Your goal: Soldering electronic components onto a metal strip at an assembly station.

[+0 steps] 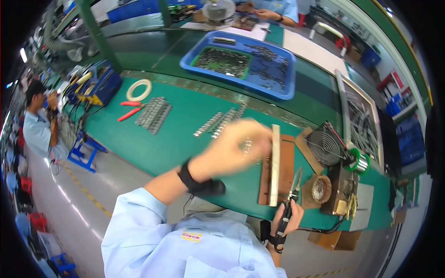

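Observation:
My left hand (234, 147) is blurred over the bench, its thumb and fingers curled into a ring. Its fingertips come together beside the upper end of a long pale bar (275, 167); what they pinch, if anything, I cannot make out. The bar lies lengthwise on a brown board (286, 160). At the bench's front edge my right hand (292, 218) is closed around the black handle of a soldering iron (285, 217). The iron's metal tip points away from me, just right of the bar. Rows of small metal parts (222, 121) lie beyond my left hand.
Right of the board stand a round tin (320, 190), a fan (324, 146) and a green solder spool (359, 162). Leftward lie red-handled pliers (131, 111), a tape roll (139, 90) and a patch of metal parts (154, 115). A blue tray (289, 85) sits behind.

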{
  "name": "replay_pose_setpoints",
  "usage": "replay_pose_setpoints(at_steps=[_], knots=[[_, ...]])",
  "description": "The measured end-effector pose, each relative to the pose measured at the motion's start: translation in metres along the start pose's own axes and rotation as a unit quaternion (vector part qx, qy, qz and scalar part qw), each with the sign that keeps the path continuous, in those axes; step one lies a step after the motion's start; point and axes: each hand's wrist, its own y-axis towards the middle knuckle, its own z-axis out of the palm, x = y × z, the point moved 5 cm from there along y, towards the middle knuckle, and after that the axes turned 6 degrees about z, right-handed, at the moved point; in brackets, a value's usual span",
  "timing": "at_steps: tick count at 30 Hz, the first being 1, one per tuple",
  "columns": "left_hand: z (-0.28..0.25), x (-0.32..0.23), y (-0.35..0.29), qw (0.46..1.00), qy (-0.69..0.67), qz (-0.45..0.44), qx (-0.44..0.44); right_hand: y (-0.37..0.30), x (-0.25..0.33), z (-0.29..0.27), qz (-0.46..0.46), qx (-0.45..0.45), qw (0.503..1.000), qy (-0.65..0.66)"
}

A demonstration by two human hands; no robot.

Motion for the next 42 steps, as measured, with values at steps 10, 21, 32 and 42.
replay_pose_setpoints(at_steps=[10, 21, 32, 42], knots=[[-0.007, 0.166, 0.010, 0.948, 0.279, -0.144, -0.051, 0.041, -0.016, 0.015, -0.130, 0.000, 0.986, -0.105], [-0.074, 0.218, 0.005, 0.906, 0.372, -0.198, -0.040, 0.064, -0.033, 0.049, -0.116, 0.057, 0.986, -0.104], [-0.061, 0.267, 0.003, 0.898, 0.269, -0.345, 0.053, 0.094, -0.084, 0.061, -0.006, 0.220, 0.975, 0.039], [-0.029, 0.282, 0.004, 0.915, 0.280, -0.284, 0.062, 0.101, -0.113, 0.051, 0.067, 0.181, 0.971, 0.140]])
